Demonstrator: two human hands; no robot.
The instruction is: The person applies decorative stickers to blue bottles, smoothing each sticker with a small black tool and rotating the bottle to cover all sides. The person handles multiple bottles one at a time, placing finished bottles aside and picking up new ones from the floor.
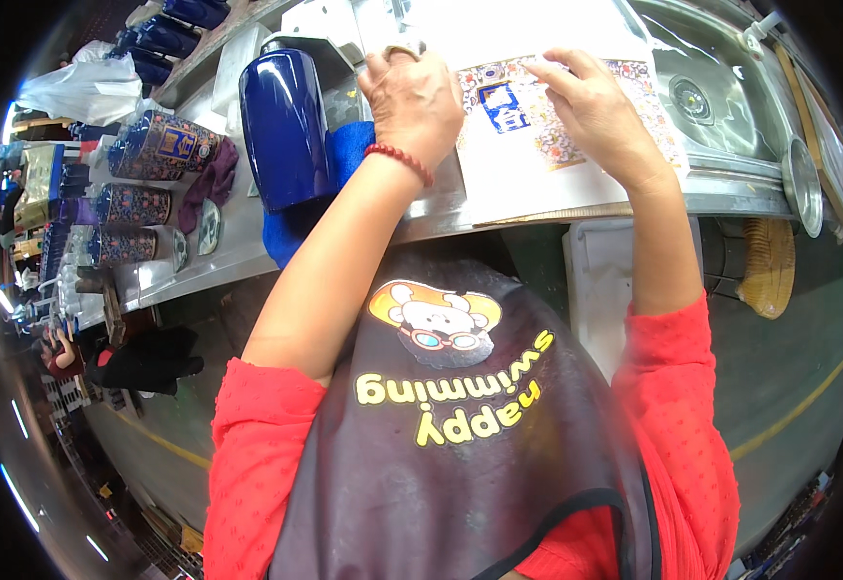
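My left hand (412, 108), with a red bead bracelet at the wrist, is closed with curled fingers beside the left edge of a white sheet. A small roundish thing shows at its fingertips; I cannot make out what it is. My right hand (603, 121) lies over a colourful floral printed band (566, 145) on the white sheet (508, 193), its fingers partly spread and nothing visible in them. A blue and white panel (505, 106) shows in the print. Left of my left hand, a glossy dark blue bottle (284, 130) lies on a blue cloth (351, 145).
A metal sink basin (721, 58) is at the far right, with a round metal lid (802, 188) near its edge. Several patterned blue vessels, including a large one (165, 145), line the left side near a purple cloth (207, 188). A white bin (600, 261) stands below the counter.
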